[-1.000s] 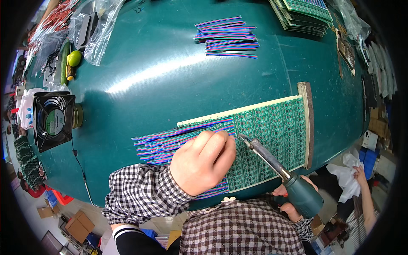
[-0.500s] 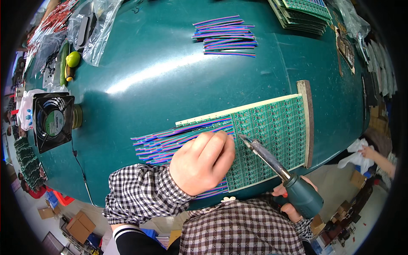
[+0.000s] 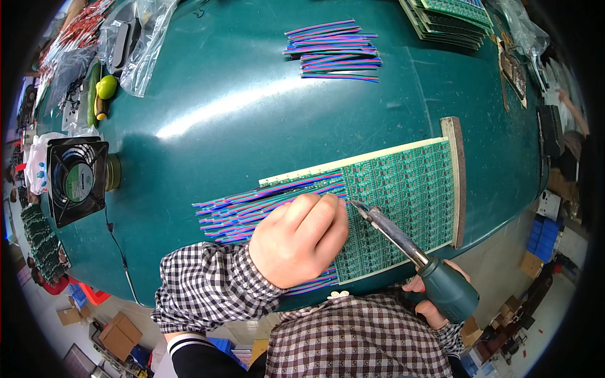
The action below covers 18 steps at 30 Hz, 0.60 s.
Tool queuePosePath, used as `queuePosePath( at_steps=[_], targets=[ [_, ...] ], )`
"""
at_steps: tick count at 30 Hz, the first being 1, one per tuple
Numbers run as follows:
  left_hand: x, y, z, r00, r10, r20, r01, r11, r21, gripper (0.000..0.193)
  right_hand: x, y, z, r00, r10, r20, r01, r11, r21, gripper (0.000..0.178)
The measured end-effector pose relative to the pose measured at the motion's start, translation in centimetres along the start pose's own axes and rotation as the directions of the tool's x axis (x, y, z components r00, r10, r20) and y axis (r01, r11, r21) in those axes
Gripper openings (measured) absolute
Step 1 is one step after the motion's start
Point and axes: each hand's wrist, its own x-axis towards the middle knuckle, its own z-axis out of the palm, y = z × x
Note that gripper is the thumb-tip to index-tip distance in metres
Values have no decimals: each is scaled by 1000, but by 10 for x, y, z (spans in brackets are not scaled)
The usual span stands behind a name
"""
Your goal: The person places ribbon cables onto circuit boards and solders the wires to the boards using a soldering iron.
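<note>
A green panel of circuit boards (image 3: 403, 208) lies on the table in front of me. Multicoloured flat wires (image 3: 233, 211) fan out leftward from its left part in a row. Over these wires my left hand (image 3: 301, 236) is closed, its thumb and forefinger pinching a wire at the board; the fingertips partly hide that wire's end. My right hand (image 3: 432, 296) is wrapped round the dark green handle of a soldering iron (image 3: 403, 242). The iron slants up and left, its tip at the board just right of my left fingertips. Whether tip and wire touch I cannot tell.
A wooden strip (image 3: 455, 183) borders the panel's right edge. Beyond lies a bundle of loose wires (image 3: 334, 50), with stacked circuit boards (image 3: 450, 22) at far right. At left stand a black fan (image 3: 79, 179), a green fruit (image 3: 106, 87) and plastic bags (image 3: 148, 53).
My hands hold nearly the same pose; the iron's tip has shifted very slightly left. At the right edge, another person's arm and the white plastic have moved away from their earlier spot.
</note>
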Motion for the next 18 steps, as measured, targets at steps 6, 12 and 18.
queuePosePath(
  at_steps=[6,12,18],
  targets=[
    [0,-1,-2,1000,1,13,-1,1000,-8,38,1,-1,1,1000,-12,-7,12,1000,-11,47],
    [1,-2,-2,1000,12,25,-11,1000,-15,38,0,0,1,1000,-3,-7,2,1000,-13,47],
    [1,-1,-2,1000,11,26,-11,1000,-8,39,-1,0,-1,1000,-11,-1,11,1000,-10,47]
  ],
)
